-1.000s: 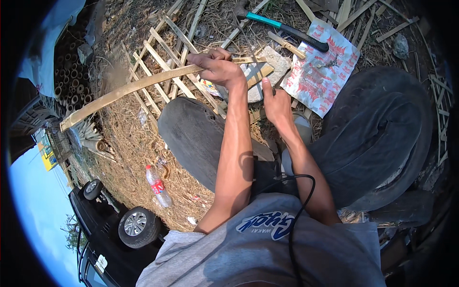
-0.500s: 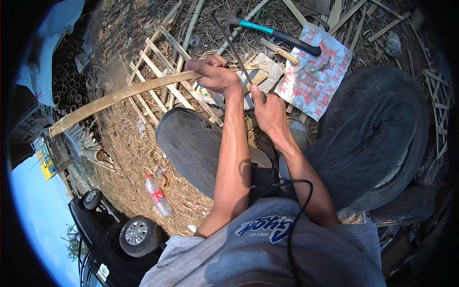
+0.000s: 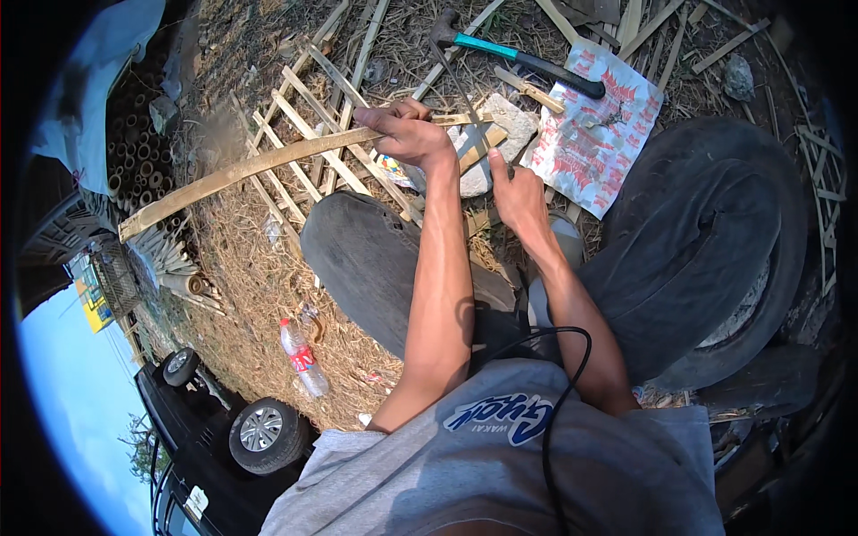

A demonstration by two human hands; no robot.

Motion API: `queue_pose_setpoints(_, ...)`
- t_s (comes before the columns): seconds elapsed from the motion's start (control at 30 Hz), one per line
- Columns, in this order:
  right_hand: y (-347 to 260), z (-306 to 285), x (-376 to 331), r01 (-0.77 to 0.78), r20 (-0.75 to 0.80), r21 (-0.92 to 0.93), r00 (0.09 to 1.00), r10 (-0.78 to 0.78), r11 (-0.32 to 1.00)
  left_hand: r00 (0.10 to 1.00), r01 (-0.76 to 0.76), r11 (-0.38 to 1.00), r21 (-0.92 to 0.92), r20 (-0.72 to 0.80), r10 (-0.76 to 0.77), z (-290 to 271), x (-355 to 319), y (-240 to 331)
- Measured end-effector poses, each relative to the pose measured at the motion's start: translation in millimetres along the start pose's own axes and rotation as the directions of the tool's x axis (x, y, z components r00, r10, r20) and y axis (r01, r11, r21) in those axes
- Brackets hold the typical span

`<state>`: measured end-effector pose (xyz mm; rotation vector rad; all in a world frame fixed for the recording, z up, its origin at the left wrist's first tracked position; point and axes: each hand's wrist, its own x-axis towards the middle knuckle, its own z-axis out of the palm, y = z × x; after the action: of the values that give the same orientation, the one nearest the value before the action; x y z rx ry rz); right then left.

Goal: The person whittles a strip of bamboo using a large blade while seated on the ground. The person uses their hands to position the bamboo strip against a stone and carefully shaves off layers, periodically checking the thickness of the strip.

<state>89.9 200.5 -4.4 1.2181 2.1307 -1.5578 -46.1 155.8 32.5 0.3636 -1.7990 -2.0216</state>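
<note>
My left hand [image 3: 409, 136] is closed round a long, flat bamboo strip [image 3: 241, 168], whose longer part reaches out to the left. The strip's short end passes beyond my fingers to the right, over a pale stone block [image 3: 517, 125]. In my closed right hand [image 3: 520, 198] is a knife [image 3: 470, 95] with a long, narrow, dark blade, pointing away from me. Its blade crosses the strip's short end; whether they touch I cannot tell. A small piece of split bamboo [image 3: 483, 150] lies on the block. My right hand hides most of the knife's handle.
A claw hammer [image 3: 518, 61] with a teal and black handle lies beyond the block, partly over a red-and-white printed sheet [image 3: 594, 134]. A bamboo lattice [image 3: 308, 116] spreads out at the left. A plastic bottle [image 3: 304, 357] lies on dry straw; a dark vehicle [image 3: 201, 429] stands lower left.
The knife has tilted a little and moved slightly right with my right hand. The strip's short end now shows beside the blade. The whole view has shifted slightly.
</note>
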Motion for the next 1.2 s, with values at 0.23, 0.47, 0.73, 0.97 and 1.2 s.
queue_pose_setpoints(0.23,-7.1,-0.8,-5.8,0.017,0.091,0.019,0.996,-0.019,1.000,1.000,-0.027,1.000,-0.009,0.012,0.027,-7.5,1.2,-2.4)
queue_pose_setpoints(0.47,-7.7,0.3,-6.5,0.089,0.009,-0.008,0.996,-0.089,0.996,1.000,0.027,0.999,-0.046,0.014,-0.026,-1.7,2.1,-0.2)
queue_pose_setpoints(0.73,-1.4,2.0,-6.4,0.183,-0.059,0.072,0.982,-0.179,0.980,0.999,0.015,1.000,-0.026,0.033,-0.014,0.3,-2.8,-1.3)
queue_pose_setpoints(0.97,4.0,-5.5,-0.7,-0.021,-0.025,-0.048,1.000,0.020,0.999,1.000,-0.013,0.998,-0.055,0.001,0.013,0.3,-11.5,2.3)
queue_pose_setpoints(1.2,4.0,-5.9,-3.0,-0.029,-0.002,0.003,1.000,0.029,1.000,1.000,0.006,0.990,-0.138,-0.001,-0.007,0.9,-5.3,-6.9)
